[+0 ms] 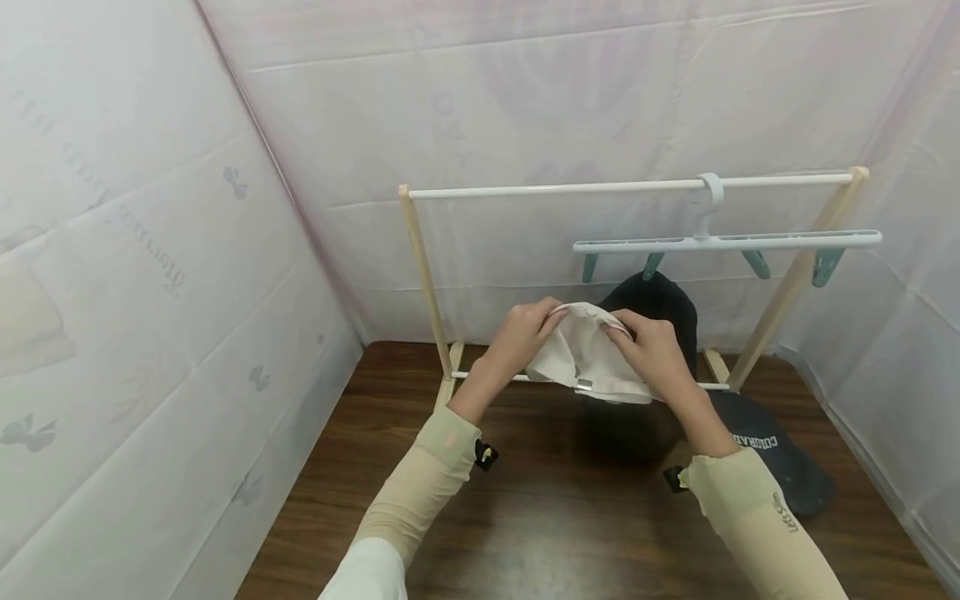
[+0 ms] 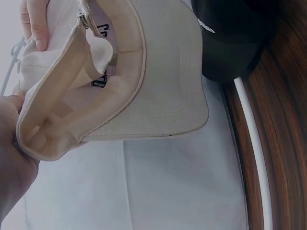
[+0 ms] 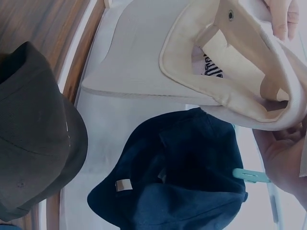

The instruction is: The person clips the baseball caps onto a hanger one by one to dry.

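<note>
Both hands hold a cream baseball cap [image 1: 592,350] in front of the rack, its strap side with a metal buckle facing the head camera. My left hand [image 1: 525,333] pinches the cap's edge on the left. On the other side my right hand [image 1: 652,346] grips the edge between thumb and fingers. In the left wrist view the cream brim [image 2: 172,96] points away from the hands and dark lettering shows inside the crown. Beyond the right hand a dark navy cap [image 3: 177,172] hangs with a teal clip [image 3: 252,175] at its edge.
A white hanger [image 1: 727,242] with several teal clips hangs on the rack's top bar [image 1: 555,191]. Under the cream cap a black cap [image 1: 630,429] rests on the wooden table [image 1: 390,467]. A dark lettered cap [image 1: 787,467] lies at right. White sheets [image 1: 187,250] surround the table.
</note>
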`<state>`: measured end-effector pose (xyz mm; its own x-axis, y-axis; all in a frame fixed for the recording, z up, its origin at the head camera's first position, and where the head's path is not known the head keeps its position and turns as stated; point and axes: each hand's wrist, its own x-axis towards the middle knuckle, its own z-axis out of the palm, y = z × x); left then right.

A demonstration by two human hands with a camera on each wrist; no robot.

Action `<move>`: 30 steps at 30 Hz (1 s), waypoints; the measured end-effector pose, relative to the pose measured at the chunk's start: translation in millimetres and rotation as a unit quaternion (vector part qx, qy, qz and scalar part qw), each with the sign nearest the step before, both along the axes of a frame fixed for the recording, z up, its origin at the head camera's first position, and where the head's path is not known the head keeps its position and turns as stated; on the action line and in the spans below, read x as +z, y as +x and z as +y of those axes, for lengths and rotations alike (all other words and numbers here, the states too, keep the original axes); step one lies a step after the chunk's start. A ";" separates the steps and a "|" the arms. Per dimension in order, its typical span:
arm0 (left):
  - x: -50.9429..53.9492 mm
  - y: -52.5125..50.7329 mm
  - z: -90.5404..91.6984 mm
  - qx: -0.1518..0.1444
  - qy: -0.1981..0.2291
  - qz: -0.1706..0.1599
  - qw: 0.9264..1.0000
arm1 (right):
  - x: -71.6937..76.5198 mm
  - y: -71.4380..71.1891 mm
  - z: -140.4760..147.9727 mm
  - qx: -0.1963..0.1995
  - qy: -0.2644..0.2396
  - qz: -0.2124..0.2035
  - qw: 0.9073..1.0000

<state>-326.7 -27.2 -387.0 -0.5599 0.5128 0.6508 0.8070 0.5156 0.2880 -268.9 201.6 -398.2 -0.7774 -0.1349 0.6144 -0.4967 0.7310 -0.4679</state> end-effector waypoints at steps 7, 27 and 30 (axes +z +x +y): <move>0.9 -5.6 3.5 0.005 -0.007 -0.008 1.000 | 2.8 -1.8 0.8 0.003 -0.009 -0.011 1.000; -0.2 -23.5 8.9 0.001 -0.012 -0.043 0.999 | 11.0 -7.9 2.9 -0.008 -0.006 -0.066 0.998; 1.3 -24.6 9.5 0.000 -0.017 -0.047 0.999 | 11.7 -8.2 3.5 -0.009 -0.003 -0.069 0.998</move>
